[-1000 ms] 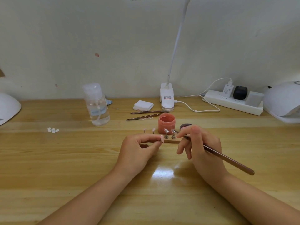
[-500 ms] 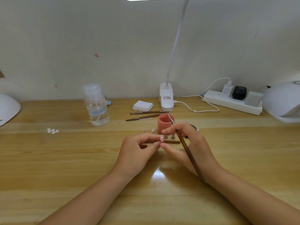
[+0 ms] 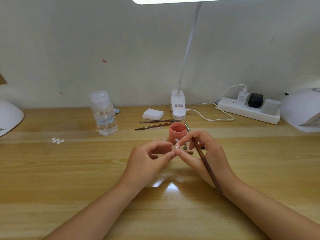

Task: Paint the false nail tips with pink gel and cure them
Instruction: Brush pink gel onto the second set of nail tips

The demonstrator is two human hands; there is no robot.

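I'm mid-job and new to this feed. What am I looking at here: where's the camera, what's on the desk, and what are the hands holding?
There is no machine: a person works with bare hands, filmed by one camera on their head, looking down at a wooden desk. The left hand pinches a false nail tip on its stand. The right hand holds a brown nail brush and touches the same tip. Behind them stands an open pink gel jar. Further back lie two spare brushes, a clear bottle, white pads, a clip lamp and a power strip. White curing lamps sit at the right edge and the left edge.
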